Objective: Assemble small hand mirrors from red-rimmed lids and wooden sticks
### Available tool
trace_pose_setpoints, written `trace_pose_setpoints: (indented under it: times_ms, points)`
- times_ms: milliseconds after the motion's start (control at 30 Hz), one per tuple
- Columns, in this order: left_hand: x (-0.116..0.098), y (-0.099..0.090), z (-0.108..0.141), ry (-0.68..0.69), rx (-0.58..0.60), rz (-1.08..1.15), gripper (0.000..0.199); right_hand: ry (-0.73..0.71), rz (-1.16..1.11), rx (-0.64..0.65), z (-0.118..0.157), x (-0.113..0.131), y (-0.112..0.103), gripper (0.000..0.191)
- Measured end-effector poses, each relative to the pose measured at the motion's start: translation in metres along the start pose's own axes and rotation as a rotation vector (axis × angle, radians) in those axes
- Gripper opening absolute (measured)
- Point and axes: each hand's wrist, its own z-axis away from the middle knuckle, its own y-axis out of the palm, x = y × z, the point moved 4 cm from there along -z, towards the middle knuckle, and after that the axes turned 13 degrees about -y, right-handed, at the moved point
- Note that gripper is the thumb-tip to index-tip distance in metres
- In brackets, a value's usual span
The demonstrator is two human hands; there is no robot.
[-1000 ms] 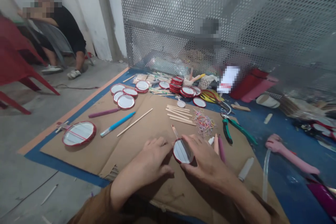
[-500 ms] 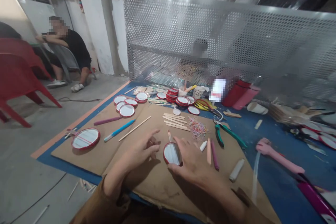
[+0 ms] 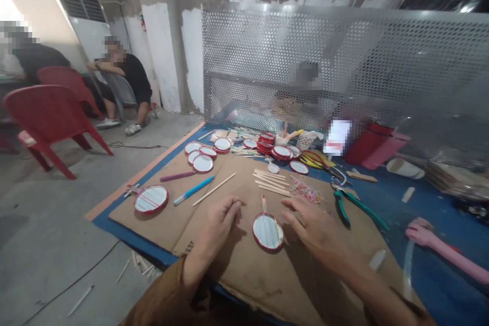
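Note:
A round disc with a pale, shiny face and a red rim [image 3: 267, 232] lies on the cardboard sheet [image 3: 244, 277]; a short flat stick [image 3: 264, 204] juts from its far edge. A thin yellowish strip shows along the right of its face. My right hand [image 3: 311, 221] hovers just right of the disc, fingers bent and apart, holding nothing I can see. To the left is my left hand [image 3: 221, 221], its thumb and fingers curled together. Whatever is in that pinch, if anything, is hidden. Beyond the hands lie several flat wooden sticks [image 3: 272, 182] and a pile of small coloured bands [image 3: 304, 189].
At left lies another red-rimmed disc with crossed sticks [image 3: 152, 199], near a blue pen [image 3: 194, 190] and a thin stick [image 3: 214, 189]. Green-handled pliers [image 3: 357, 206] and a pink hand-shaped stick [image 3: 439, 244] lie right. More discs [image 3: 202, 163] sit behind, before a perforated metal screen [image 3: 267, 61].
My right hand has let go of the disc and moved off to its right. My left hand's fingers have closed together. The whole view has swung left.

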Motion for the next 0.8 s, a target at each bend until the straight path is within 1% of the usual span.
trace_pose_setpoints:
  times_ms: [67, 100, 133, 167, 233, 300, 333, 367, 433, 500, 600, 633, 700, 767, 800]
  points:
    - [-0.002, -0.006, 0.001, 0.071, -0.195, -0.206, 0.025, -0.108, 0.072, 0.109, -0.024, 0.008, -0.004, 0.025]
    - [-0.002, -0.008, 0.002, 0.092, -0.277, -0.317, 0.024, -0.141, 0.107, 0.173, -0.037, 0.013, -0.004, 0.025]
    - [-0.001, -0.01, 0.002, 0.099, -0.334, -0.428, 0.026, -0.164, 0.139, 0.226, -0.05, 0.018, -0.003, 0.024]
    - [0.0, -0.01, 0.002, 0.097, -0.366, -0.531, 0.03, -0.175, 0.169, 0.276, -0.062, 0.022, -0.001, 0.022]
    - [0.004, -0.011, 0.0, 0.089, -0.369, -0.707, 0.04, -0.19, 0.198, 0.329, -0.082, 0.026, 0.004, 0.02]
    - [0.006, -0.014, -0.003, 0.092, -0.333, -0.836, 0.043, -0.167, 0.218, 0.342, -0.091, 0.02, 0.007, 0.021]
    - [0.007, -0.016, -0.005, 0.089, -0.317, -0.886, 0.042, -0.139, 0.231, 0.342, -0.092, 0.013, 0.007, 0.022]
    - [0.008, -0.019, -0.008, 0.067, -0.308, -0.932, 0.038, -0.098, 0.248, 0.343, -0.09, 0.003, 0.005, 0.022]
    - [0.009, -0.024, -0.014, 0.051, -0.26, -1.023, 0.031, 0.025, 0.292, 0.348, -0.078, -0.026, -0.004, 0.022]
    - [0.009, -0.027, -0.018, 0.051, -0.219, -1.094, 0.028, 0.19, 0.339, 0.364, -0.059, -0.061, -0.018, 0.021]
    - [0.008, -0.03, -0.027, 0.059, -0.194, -1.167, 0.031, 0.442, 0.374, 0.395, -0.022, -0.115, -0.037, 0.024]
    - [0.009, -0.032, -0.03, 0.047, -0.181, -1.18, 0.032, 0.519, 0.37, 0.407, -0.009, -0.131, -0.041, 0.029]
    - [0.01, -0.034, -0.04, 0.004, -0.141, -1.193, 0.034, 0.649, 0.337, 0.433, 0.012, -0.156, -0.044, 0.052]
    - [0.009, -0.035, -0.047, -0.017, -0.106, -1.182, 0.034, 0.726, 0.272, 0.464, 0.027, -0.173, -0.041, 0.072]
    - [0.007, -0.035, -0.049, -0.036, -0.072, -1.166, 0.033, 0.747, 0.24, 0.477, 0.032, -0.179, -0.038, 0.078]
